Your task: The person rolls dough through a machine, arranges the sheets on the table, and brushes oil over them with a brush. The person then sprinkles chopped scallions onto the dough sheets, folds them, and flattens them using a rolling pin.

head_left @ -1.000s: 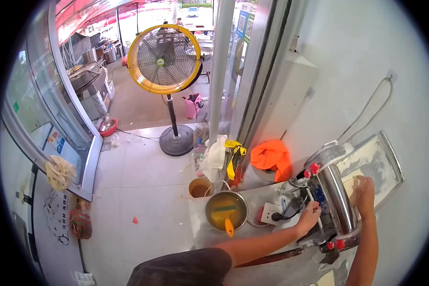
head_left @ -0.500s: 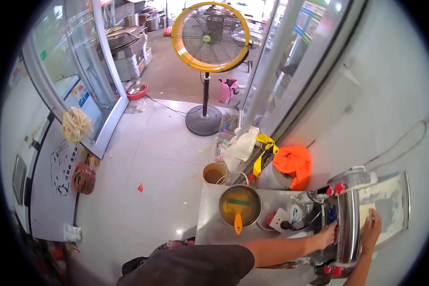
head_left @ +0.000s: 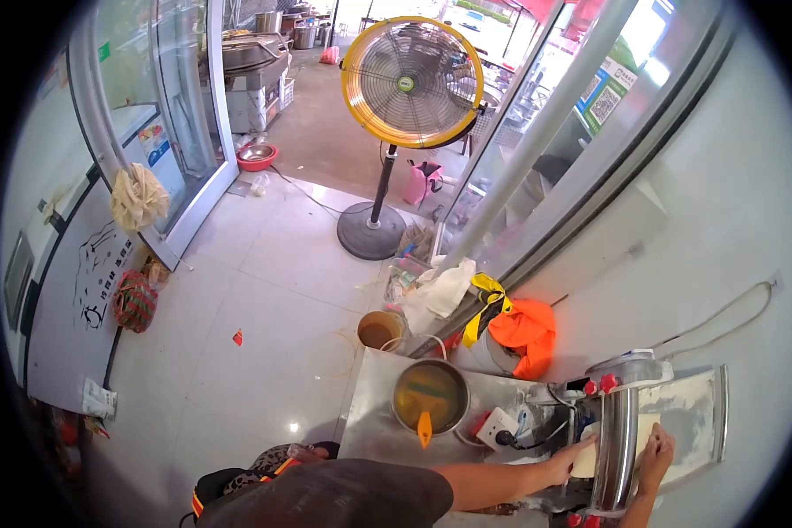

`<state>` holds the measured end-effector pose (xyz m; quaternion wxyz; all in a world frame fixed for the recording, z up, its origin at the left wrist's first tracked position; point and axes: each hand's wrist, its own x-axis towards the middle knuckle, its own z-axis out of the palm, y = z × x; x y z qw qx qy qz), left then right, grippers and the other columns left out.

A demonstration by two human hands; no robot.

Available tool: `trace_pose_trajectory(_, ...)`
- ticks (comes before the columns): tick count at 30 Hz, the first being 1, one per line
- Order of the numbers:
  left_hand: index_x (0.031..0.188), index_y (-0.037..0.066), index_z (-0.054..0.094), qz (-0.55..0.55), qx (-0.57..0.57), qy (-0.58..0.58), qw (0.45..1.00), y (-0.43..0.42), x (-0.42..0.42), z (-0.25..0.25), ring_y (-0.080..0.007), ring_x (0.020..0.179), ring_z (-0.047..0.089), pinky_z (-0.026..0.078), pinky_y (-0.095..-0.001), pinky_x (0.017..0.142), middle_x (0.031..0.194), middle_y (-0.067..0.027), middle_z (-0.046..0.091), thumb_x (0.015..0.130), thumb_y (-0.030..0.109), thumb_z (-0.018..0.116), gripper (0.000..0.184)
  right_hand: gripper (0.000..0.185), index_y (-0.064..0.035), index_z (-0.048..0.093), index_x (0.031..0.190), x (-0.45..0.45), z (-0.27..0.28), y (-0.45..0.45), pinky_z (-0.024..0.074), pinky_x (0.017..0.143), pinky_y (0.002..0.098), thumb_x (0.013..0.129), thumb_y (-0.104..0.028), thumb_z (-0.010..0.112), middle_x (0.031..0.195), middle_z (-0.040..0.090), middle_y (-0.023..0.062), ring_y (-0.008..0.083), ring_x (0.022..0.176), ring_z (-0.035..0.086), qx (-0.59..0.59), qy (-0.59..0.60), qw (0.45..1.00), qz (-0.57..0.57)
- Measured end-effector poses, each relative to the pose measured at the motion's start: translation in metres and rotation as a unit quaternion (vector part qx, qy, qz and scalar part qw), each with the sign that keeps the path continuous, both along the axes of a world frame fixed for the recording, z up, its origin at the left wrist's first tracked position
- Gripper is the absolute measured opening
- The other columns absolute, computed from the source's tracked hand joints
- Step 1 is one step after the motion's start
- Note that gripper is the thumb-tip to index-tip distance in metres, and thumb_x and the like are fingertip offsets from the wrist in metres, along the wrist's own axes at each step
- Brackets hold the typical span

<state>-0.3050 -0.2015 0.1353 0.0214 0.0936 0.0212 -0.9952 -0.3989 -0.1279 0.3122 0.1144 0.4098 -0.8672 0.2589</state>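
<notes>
A dough sheet (head_left: 648, 429) runs through a metal roller machine (head_left: 616, 444), with pale parts showing on both sides of the shiny roller. On the left side, my left hand (head_left: 574, 459) grips the edge of the dough there, close to the roller. My right hand (head_left: 656, 456) has its fingers closed on the dough's edge at the right, over a floury tray (head_left: 700, 422). The fingertips of both hands are partly hidden.
Left of the machine stand a pot (head_left: 396, 409) of yellowish liquid with an orange-handled tool (head_left: 425, 429) in it, and a power strip (head_left: 496, 428) with cables. Beyond are a bucket (head_left: 380, 326), orange cloth (head_left: 528, 334) and a pedestal fan (head_left: 411, 84).
Dough now shows left of the roller, where my left hand has taken hold of it. My right hand stays at the right side. The camera view has shifted.
</notes>
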Motion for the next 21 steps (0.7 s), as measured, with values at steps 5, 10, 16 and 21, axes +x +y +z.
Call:
trace_pose_trajectory(5,0.118,0.010,0.057,-0.026,0.031,0.182,0.982,-0.004,0.002,-0.016,-0.0164,0.100,0.063,0.051,-0.0322,0.089,0.112,-0.0039,0.063,0.091,0.041,0.058,0.041,0.033,0.0031,0.061,0.115,0.013,0.007,-0.003,0.0447,0.079,0.0319,0.084,0.004,0.051,0.094,0.053,0.0128,0.0243,0.087,0.055,0.005,-0.015,1.000,0.003)
trace_pose_trajectory(10,0.120,0.008,0.055,-0.029,0.029,0.177,0.983,-0.013,0.018,-0.015,-0.0180,0.100,0.064,0.051,-0.0346,0.089,0.112,-0.0056,0.064,0.091,0.035,0.059,0.039,0.035,0.0017,0.061,0.118,0.013,0.005,-0.008,0.0445,0.081,0.0308,0.085,0.003,0.051,0.095,0.053,0.0128,0.0238,0.087,0.054,0.022,-0.004,1.000,0.013)
trace_pose_trajectory(16,0.130,0.003,0.045,-0.029,0.038,0.151,0.987,-0.015,0.026,-0.038,-0.0216,0.111,0.058,0.046,-0.0372,0.097,0.125,-0.0100,0.056,0.093,0.031,0.057,0.048,0.036,-0.0013,0.059,0.122,0.024,0.005,-0.010,0.0427,0.088,0.0330,0.087,0.000,0.049,0.104,0.054,0.0147,0.0288,0.097,0.054,0.077,0.075,0.993,0.042)
trace_pose_trajectory(21,0.134,0.001,0.041,-0.033,0.059,0.138,0.988,-0.018,0.040,-0.049,-0.0238,0.120,0.052,0.039,-0.0377,0.105,0.132,-0.0118,0.052,0.094,0.030,0.054,0.051,0.029,-0.0033,0.062,0.116,0.006,-0.004,0.000,0.0426,0.092,0.0386,0.090,-0.006,0.051,0.111,0.061,0.0167,0.0329,0.103,0.055,0.113,0.101,0.987,0.051)
